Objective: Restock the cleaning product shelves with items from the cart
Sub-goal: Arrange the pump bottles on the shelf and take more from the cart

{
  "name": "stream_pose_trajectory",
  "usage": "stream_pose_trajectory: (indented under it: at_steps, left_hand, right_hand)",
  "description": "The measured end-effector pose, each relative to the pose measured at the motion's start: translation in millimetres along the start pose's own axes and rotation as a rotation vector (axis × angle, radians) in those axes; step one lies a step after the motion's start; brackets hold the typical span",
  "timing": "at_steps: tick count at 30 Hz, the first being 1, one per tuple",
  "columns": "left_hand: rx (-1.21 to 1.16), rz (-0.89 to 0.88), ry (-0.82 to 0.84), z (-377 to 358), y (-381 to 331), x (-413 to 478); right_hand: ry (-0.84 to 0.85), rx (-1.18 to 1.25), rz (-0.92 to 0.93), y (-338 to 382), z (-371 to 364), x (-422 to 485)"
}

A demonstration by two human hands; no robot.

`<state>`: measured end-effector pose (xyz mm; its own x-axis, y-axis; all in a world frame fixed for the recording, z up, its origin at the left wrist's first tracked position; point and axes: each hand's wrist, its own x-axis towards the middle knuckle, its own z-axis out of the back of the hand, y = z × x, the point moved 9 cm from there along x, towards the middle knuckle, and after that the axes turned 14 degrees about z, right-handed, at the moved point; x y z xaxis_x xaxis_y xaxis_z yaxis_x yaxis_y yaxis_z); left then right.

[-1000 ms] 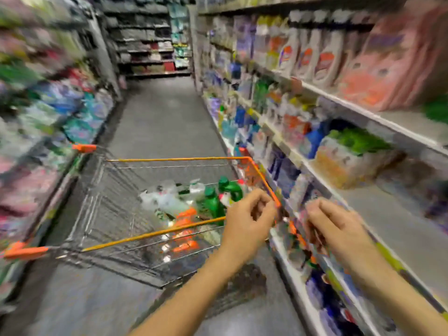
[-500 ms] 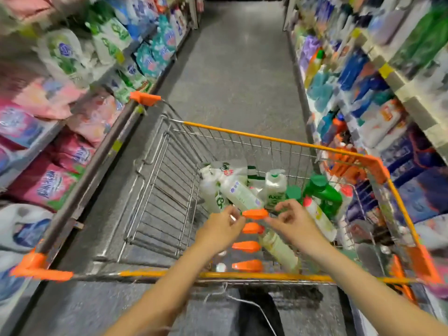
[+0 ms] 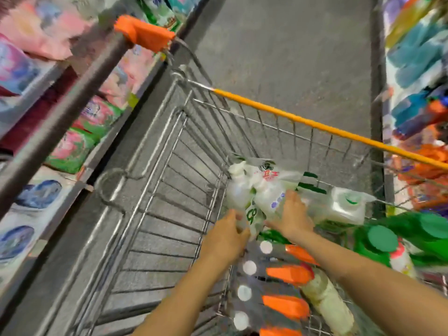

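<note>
L hand (image 3: 226,237) curled round white bottles (image 3: 264,192), R hand (image 3: 294,215) flat on them; weak hold, one may slip back into cart (image 3: 291,118).

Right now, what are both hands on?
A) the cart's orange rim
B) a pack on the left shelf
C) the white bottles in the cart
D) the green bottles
C: the left hand and the right hand both meet the white bottles inside the cart, while the green bottles lie apart to the right.
</note>
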<state>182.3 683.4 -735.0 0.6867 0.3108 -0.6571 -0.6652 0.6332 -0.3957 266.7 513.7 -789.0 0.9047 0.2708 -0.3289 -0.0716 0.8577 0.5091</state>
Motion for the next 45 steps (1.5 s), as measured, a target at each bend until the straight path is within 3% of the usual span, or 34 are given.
stream_pose_trajectory:
  at_steps: [5,13,17,19,22,26,29,31,36,40,45]
  left_hand:
    - [-0.072,-0.013,-0.019,-2,10,10]
    - [-0.134,-0.068,0.009,-13,17,6]
    - [-0.451,-0.186,0.084,-1,-10,-4]
    - [-0.659,-0.205,0.113,12,-18,-9]
    - [-0.774,-0.224,0.206,23,-27,-13]
    - [-0.801,-0.174,0.477,11,-44,-25]
    - [-0.86,-0.103,0.689,-5,-53,-38]
    - [-0.909,-0.108,0.735,-9,-55,-43]
    - [-1.033,0.005,0.436,-3,-40,-39]
    - [-0.913,-0.121,0.118,27,-39,-43]
    - [-0.778,-0.201,0.081,37,-44,-73]
  right_hand:
    - [0.021,-0.07,-0.019,-14,-19,17]
    - [-0.17,-0.01,0.092,-12,3,15]
    - [-0.333,0.402,0.246,15,44,-20]
    - [-0.297,0.587,0.336,39,70,-36]
    - [-0.177,0.796,0.413,71,108,-54]
    - [0.026,1.171,0.389,91,118,-66]
    - [0.066,1.325,0.277,89,104,-70]
    - [0.063,1.362,0.209,87,91,-71]
    - [-0.034,1.29,0.147,90,69,-78]
    - [-0.054,1.174,0.194,93,56,-94]
    - [-0.142,1.214,0.201,96,67,-117]
